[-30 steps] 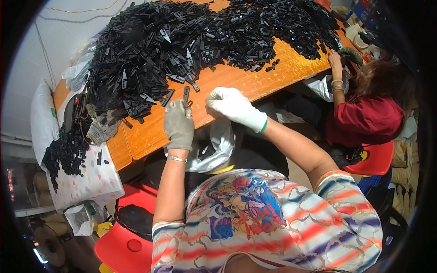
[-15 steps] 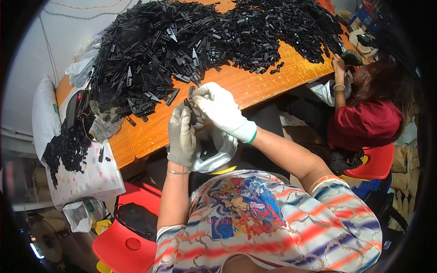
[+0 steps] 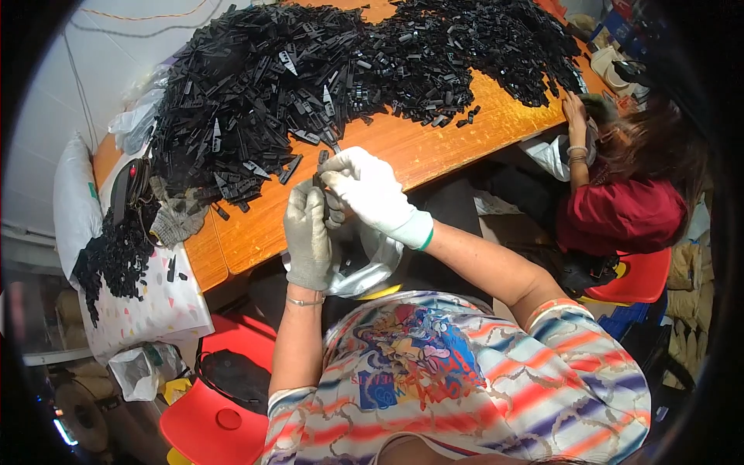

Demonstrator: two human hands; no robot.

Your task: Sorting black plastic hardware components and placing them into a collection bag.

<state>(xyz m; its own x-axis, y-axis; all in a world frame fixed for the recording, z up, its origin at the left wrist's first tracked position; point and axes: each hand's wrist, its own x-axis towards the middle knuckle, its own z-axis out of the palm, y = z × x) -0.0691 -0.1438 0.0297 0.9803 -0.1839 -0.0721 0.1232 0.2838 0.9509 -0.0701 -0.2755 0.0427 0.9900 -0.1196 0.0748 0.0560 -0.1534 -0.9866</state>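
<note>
1. Black piece [image 3: 316, 180] sits between the fingertips of the two hands, near the middle of the frame, just above the surface's near edge.
2. Left hand [image 3: 308, 232], in a grey glove, pinches it, fingers curled upward.
3. Right hand [image 3: 368, 190], in a white glove with a green-trimmed cuff, has its fingers drawn narrow beside it; whether they also grip it, I cannot tell.
4. Below them, a pale plastic bag [image 3: 380, 267] hangs open near the lap.
5. Beyond, an orange-brown wooden surface [image 3: 511, 101] carries a big heap of long black pieces [image 3: 232, 116] at upper left and shorter ones [image 3: 434, 62] at upper centre.
6. At upper right, a co-worker's hand [image 3: 573, 111] rests at the edge.
</note>
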